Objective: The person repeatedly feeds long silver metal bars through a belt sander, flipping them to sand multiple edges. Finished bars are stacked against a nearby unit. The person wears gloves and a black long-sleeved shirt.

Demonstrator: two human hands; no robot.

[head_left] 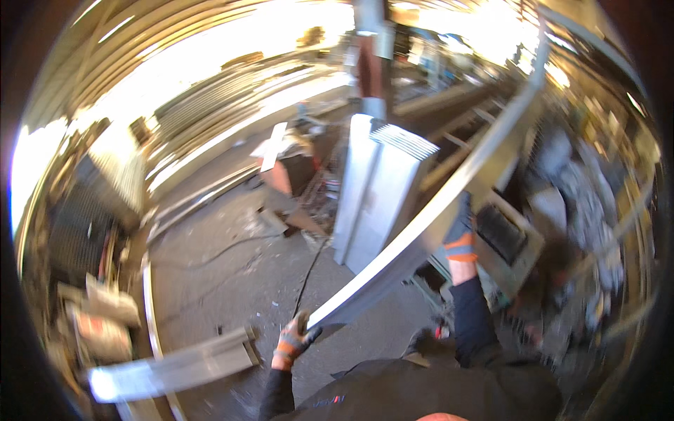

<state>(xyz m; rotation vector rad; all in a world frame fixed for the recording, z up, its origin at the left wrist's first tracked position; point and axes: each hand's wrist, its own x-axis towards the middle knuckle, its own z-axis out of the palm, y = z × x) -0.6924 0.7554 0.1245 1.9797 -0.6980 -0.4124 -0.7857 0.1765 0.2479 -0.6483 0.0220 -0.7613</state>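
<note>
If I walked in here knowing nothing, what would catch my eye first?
Probably the long metal strip slanting across the middle, gripped low down by the gloved left hand and higher up by the gloved right hand. Behind it, a stack of pale metal sheets stands upright on the concrete floor, with bright glare washing out the top.

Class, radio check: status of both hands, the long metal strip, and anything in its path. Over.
Left hand grips long metal strip at its near end. Right hand holds it further up. Upright stack of metal sheets close behind the strip.
</note>
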